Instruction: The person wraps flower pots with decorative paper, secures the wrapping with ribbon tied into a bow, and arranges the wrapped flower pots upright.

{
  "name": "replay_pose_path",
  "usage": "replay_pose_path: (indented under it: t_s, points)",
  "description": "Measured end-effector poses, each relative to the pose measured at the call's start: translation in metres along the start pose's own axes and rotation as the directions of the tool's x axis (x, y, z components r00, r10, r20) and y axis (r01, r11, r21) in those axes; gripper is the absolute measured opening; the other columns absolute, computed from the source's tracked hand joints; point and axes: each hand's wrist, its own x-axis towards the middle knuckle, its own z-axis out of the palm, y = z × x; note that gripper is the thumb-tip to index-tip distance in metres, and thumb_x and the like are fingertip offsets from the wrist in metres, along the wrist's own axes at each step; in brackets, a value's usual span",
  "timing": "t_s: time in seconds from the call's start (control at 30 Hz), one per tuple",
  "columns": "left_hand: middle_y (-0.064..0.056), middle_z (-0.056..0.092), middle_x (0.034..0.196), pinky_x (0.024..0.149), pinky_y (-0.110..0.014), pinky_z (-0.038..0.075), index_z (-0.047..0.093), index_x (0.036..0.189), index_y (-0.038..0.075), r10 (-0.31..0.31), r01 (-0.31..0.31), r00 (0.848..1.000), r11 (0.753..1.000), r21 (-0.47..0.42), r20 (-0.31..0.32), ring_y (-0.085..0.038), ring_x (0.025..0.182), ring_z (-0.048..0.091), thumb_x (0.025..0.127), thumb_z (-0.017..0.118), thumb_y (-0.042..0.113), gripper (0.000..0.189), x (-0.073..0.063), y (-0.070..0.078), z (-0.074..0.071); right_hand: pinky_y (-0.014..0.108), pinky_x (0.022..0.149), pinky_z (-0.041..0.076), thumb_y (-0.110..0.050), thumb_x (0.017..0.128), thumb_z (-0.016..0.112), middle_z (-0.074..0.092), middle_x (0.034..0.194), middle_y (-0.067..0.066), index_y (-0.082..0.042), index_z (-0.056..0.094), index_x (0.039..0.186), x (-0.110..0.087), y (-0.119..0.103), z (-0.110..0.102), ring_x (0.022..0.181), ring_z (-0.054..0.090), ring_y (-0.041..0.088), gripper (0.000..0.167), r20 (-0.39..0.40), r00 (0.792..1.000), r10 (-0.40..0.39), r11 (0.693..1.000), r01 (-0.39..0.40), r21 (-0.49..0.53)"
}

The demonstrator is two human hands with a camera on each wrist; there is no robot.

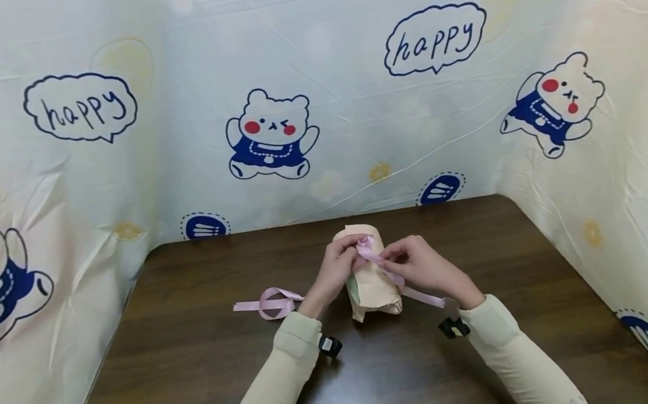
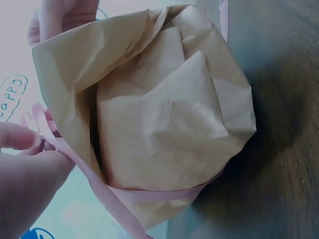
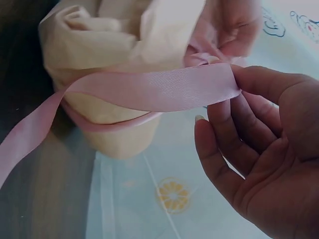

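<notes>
A bundle wrapped in tan paper [image 1: 375,291] [image 2: 164,129] lies on the table, its folded paper end toward the person. Pink satin ribbon [image 1: 429,299] [image 3: 154,92] runs round it and gathers into a loop on top. My left hand [image 1: 333,274] [image 2: 30,184] pinches the ribbon at that loop, over the bundle's left side. From the right, my right hand [image 1: 421,263] [image 3: 269,134] pinches a ribbon length between thumb and forefinger, the other fingers loosely bent. Beyond this hand, a ribbon tail trails right across the bundle.
Left of the bundle, the other ribbon tail [image 1: 276,304] lies curled on the brown wooden table [image 1: 200,382]. A printed cloth [image 1: 350,123] with bears and lettering hangs behind the table and at both sides. Small black cameras [image 1: 330,346] sit at both wrists.
</notes>
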Motion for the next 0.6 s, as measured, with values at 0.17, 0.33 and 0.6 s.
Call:
replay_pose_path:
  t_s: [0.17, 0.33, 0.6]
  points:
    - [0.004, 0.061, 0.087, 0.060, -0.017, 0.045, 0.062, 0.126, -0.012, -0.003, 0.006, 0.999, 0.998, -0.068, 0.040, -0.004, 0.066, 0.051, 0.096, 0.051, 0.000, 0.034, -0.002, 0.004, -0.001, 0.026, 0.058, 0.053, -0.008, 0.093, 0.074, 0.073, 0.083, 0.001, -0.008, 0.080, 0.098, 0.008, 0.011, 0.005, 0.068, 0.060, 0.015, 0.008, -0.051, 0.999, 0.009, 1.000, -0.010, -0.026]
    - [0.002, 0.062, 0.092, 0.063, -0.018, 0.043, 0.070, 0.118, -0.005, 0.099, -0.105, 0.994, 0.987, 0.125, 0.051, -0.005, 0.076, 0.053, 0.099, 0.066, 0.011, 0.025, -0.002, 0.003, -0.001, 0.023, 0.054, 0.049, -0.009, 0.092, 0.075, 0.074, 0.079, 0.004, -0.004, 0.076, 0.103, 0.015, 0.016, 0.009, 0.065, 0.063, 0.012, 0.012, -0.084, 0.996, 0.000, 1.000, 0.001, 0.011]
    - [-0.002, 0.059, 0.089, 0.068, -0.019, 0.044, 0.067, 0.108, -0.005, 0.175, -0.189, 0.980, 0.967, 0.170, 0.095, -0.008, 0.078, 0.052, 0.108, 0.051, 0.015, 0.025, 0.000, 0.005, 0.002, 0.021, 0.052, 0.040, -0.011, 0.097, 0.069, 0.070, 0.075, 0.009, 0.000, 0.068, 0.123, 0.024, 0.018, 0.008, 0.061, 0.054, 0.009, 0.028, -0.011, 0.999, -0.048, 0.998, 0.049, 0.043]
